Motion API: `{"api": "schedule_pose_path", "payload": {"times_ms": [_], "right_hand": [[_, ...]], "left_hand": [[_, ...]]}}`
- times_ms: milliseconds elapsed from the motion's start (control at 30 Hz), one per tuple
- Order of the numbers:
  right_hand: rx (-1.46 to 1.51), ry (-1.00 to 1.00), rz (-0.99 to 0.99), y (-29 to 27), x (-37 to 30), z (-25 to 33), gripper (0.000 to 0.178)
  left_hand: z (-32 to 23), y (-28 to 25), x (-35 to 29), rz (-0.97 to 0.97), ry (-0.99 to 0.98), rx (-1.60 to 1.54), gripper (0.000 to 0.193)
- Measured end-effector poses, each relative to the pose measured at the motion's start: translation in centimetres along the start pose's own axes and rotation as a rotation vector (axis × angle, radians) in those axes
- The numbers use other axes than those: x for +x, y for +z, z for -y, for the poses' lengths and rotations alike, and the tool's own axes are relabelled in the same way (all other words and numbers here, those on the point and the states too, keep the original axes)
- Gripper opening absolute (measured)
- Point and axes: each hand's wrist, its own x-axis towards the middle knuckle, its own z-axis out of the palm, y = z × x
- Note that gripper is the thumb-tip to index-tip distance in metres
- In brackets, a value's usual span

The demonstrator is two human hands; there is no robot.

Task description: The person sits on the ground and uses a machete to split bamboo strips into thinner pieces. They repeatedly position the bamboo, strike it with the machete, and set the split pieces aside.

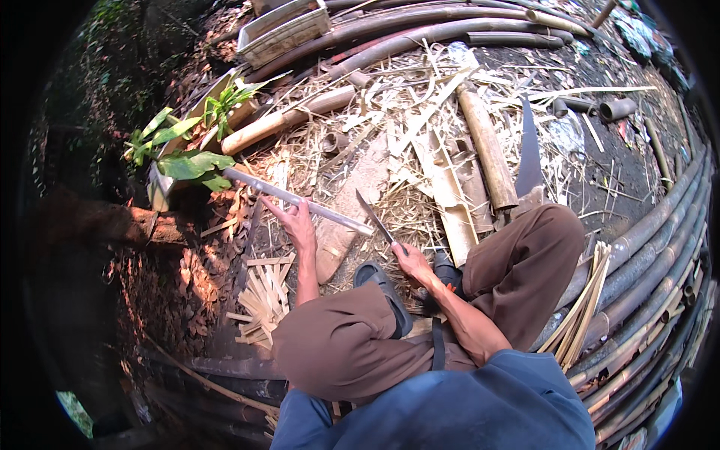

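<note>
My left hand [297,226] grips a long, pale bamboo strip [334,216] near its middle, one finger stretched out along its underside. The strip slants from the green leaves at the left down to the right. Around the handle of a knife [375,217] my right hand [412,264] is closed, just right of the strip's near end. The knife's narrow dark blade points up and to the left, apart from the strip. Beside my left knee, a pile of short split bamboo pieces [264,300] lies on the ground.
Shavings [409,187] cover the ground ahead around a flat board [346,225]. Farther right are a split bamboo half [450,202], a bamboo pole [486,150] and an upright saw blade [529,150]. Stacked poles [637,277] line my right side; a crate [283,34] stands far back.
</note>
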Motion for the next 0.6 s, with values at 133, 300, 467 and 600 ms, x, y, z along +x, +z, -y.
{"api": "schedule_pose_path", "payload": {"times_ms": [133, 300, 467, 600], "right_hand": [[0.019, -0.011, -0.025, 0.7, 1.6, -1.9, 0.076], [0.037, 0.017, 0.060, 1.2, 0.3, 0.1, 0.075], [-0.002, -0.188, -0.139, 1.5, -0.1, -0.5, 0.054], [-0.060, -0.193, -0.175, 0.5, -0.1, -1.6, 0.056]], "left_hand": [[-2.5, -2.8, 1.6, 0.243, -0.078, -0.612, 0.051], [0.1, -4.9, 0.4, 0.160, -0.029, 0.158, 0.036], [4.5, -4.2, -0.9, 0.286, -0.084, 0.408, 0.024], [2.3, -1.6, -2.0, 0.140, -0.096, -0.328, 0.023]]}}
